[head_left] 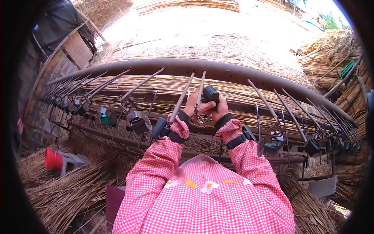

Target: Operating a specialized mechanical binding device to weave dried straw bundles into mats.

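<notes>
My hands come together at the middle of a reed-weaving frame, close under its long curved metal bar (233,71). Between them a short black cylinder (210,94) stands up, its round end facing me. My right hand (221,109) is closed around its lower right side. My left hand (191,103), partly behind a thin metal rod (202,87), is closed with its thumb reaching under the cylinder; what its fingers grip is hidden. Just below my hands, a bent metal loop (198,121) hangs at the rod's lower end. Long dry reeds (241,95) lie crosswise behind.
Slanting rods with black blocks (311,147) and metal fittings (137,117) line both sides. A red container (52,159) stands lower left near a reed pile (78,189). Reed bundles (331,52) are stacked at far right. Straw (187,48) covers the ground beyond the bar.
</notes>
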The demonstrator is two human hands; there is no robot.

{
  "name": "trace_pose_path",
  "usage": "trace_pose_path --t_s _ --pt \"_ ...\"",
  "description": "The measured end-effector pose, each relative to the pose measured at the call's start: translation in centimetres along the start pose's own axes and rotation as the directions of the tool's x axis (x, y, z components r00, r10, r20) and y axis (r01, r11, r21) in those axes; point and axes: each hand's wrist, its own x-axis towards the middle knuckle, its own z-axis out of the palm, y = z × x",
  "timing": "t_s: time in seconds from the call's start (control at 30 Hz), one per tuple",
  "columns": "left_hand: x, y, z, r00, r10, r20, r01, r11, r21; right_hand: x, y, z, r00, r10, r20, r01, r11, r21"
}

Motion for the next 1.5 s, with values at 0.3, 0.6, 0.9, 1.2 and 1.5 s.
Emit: trace_pose_path --t_s 0.3,0.6,0.9,1.2,1.5 --pt "-3.2 2.6 0.2 0.991 0.091 -0.094 -0.045 0.912 0.407 -3.6 -3.1 0.3 0.941 0.273 -0.201 -0.317 0.498 -0.807" --pt "-10.9 11.6 -4.0 0.824 0.560 0.084 -0.562 0.794 0.231 -5.6 -3.0 -3.0 0.862 -0.403 0.309 0.461 0.369 -0.807" --pt "-7.4 17.6 -6.5 0.620 0.729 -0.290 -0.610 0.680 0.407 -6.1 0.3 -6.0 0.760 -0.570 0.312 0.459 0.130 -0.879" --pt "-13.8 12.6 -4.2 0.993 -0.023 -0.119 -0.008 0.967 -0.255 -5.0 0.5 -11.3 0.439 -0.894 0.085 -0.024 -0.106 -0.994" --pt "-14.0 5.0 -5.1 0.936 -0.291 0.200 0.308 0.950 -0.060 -5.2 2.1 -12.0 0.745 -0.654 -0.128 -0.102 0.077 -0.992"
